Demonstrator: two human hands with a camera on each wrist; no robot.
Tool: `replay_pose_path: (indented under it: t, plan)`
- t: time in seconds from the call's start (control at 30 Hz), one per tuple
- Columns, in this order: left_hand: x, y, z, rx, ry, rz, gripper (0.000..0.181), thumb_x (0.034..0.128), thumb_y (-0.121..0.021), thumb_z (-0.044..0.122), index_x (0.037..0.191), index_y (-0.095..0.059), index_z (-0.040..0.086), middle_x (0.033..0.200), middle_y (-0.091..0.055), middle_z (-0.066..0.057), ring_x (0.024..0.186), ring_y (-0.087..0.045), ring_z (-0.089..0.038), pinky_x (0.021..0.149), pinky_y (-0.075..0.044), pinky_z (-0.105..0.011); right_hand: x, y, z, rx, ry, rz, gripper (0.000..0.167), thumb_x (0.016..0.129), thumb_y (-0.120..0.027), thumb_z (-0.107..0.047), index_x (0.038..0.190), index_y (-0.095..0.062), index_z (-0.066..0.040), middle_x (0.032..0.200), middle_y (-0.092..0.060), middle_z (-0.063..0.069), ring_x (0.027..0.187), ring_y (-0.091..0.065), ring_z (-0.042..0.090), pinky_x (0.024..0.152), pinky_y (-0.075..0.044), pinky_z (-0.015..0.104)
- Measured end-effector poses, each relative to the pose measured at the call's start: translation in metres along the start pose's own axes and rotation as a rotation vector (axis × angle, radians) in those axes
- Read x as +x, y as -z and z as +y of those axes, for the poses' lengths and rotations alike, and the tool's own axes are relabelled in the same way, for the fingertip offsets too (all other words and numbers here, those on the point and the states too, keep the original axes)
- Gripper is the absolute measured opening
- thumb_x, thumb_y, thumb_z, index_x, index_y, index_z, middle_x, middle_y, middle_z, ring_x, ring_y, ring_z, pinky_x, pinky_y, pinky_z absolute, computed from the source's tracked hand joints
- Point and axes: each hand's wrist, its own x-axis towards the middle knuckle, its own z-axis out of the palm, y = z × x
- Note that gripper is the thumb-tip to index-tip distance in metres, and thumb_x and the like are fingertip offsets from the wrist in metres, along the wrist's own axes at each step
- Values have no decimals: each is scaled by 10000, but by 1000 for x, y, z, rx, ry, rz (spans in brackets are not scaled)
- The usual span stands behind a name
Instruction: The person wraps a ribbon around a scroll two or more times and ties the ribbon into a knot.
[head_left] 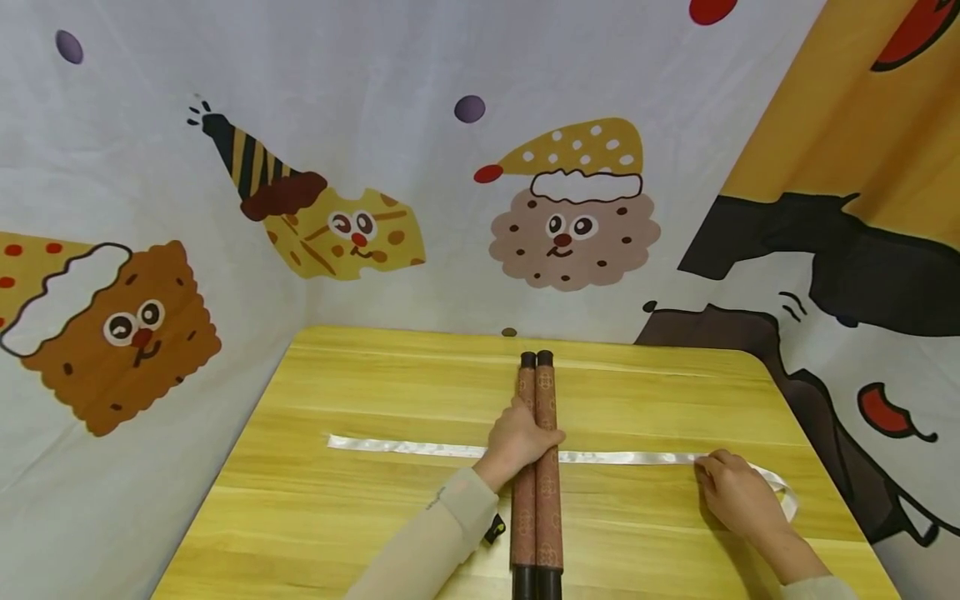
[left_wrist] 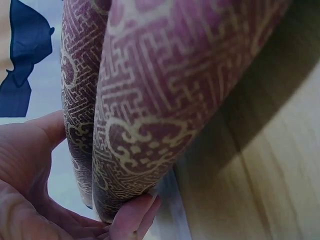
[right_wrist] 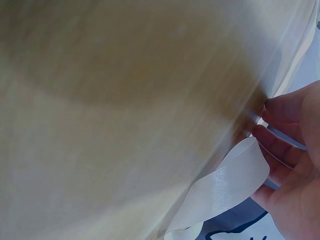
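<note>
Two rolled scrolls lie side by side, the left one touching the right one; both have reddish-brown patterned covers and black end knobs. My left hand grips the pair near the middle, thumb on the right side, fingers on the left. In the left wrist view the gold fretwork on a scroll fills the centre. A white satin ribbon runs crosswise beneath the scrolls. Toward its right end my right hand pinches it at the tabletop. Past the fingers the ribbon loops loosely.
The wood-grain table has rounded far corners. A small black object with a yellow-green mark sits by the left forearm, partly hidden. Behind the table hangs a white cloth printed with cartoon snacks.
</note>
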Motion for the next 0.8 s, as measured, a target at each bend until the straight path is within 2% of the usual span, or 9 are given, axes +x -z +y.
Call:
replay_pose_path:
  t: [0.2,0.47,0.8]
  plan:
    - [2,-5,-1,83,6,10,1072,831,-849,421,1558,-296,-139,1094,-666,-254,809,-683,-321,628,-594,-450,0,-1,0,-1,7,18,155,852,-776,3,999,-759,49,890,-670,100,788,-662,330,665,-577,502]
    - [3,-15,-7,144,3,38,920,779,-869,416,1422,-463,-102,890,-633,-157,664,-626,-277,520,-550,-416,1,-2,0,4,-1,5,148,857,-773,-1,997,-758,42,887,-661,95,788,-657,329,664,-576,499]
    - [1,-22,-9,233,-16,72,973,782,-870,521,1419,-456,-88,1027,-619,-198,775,-639,-313,582,-557,-442,0,-2,-1,6,-11,-9,149,862,-766,-1,1001,-754,50,892,-657,102,792,-656,333,667,-577,500]
